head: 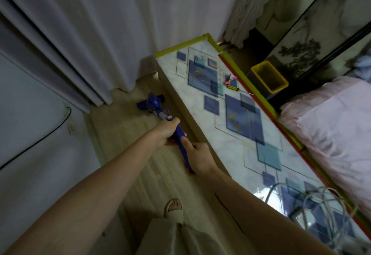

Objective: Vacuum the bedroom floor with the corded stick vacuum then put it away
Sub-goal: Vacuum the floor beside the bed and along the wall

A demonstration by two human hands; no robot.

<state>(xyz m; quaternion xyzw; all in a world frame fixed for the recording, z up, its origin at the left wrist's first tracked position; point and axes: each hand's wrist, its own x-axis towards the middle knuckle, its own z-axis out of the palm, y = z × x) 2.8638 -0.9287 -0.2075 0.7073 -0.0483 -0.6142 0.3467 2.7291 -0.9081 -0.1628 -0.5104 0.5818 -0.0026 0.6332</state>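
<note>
A blue stick vacuum [155, 105] stands on the pale wood floor [124, 126], its head [150, 102] close to the curtain and the table's end. My left hand [165, 133] grips the upper part of its blue handle [183, 146]. My right hand [200, 158] holds the lower end of the same handle, fingers curled round it. A black cord [40, 140] runs along the white wall at the left.
A long table [230, 126] with a patterned top stands right of the vacuum, carrying a screwdriver [233, 89] and tangled white cables [313, 208]. Behind it are a bed with pink bedding [331, 126] and a yellow bin [270, 76]. White curtains [100, 33] hang ahead. My slippered foot [173, 208] stands below.
</note>
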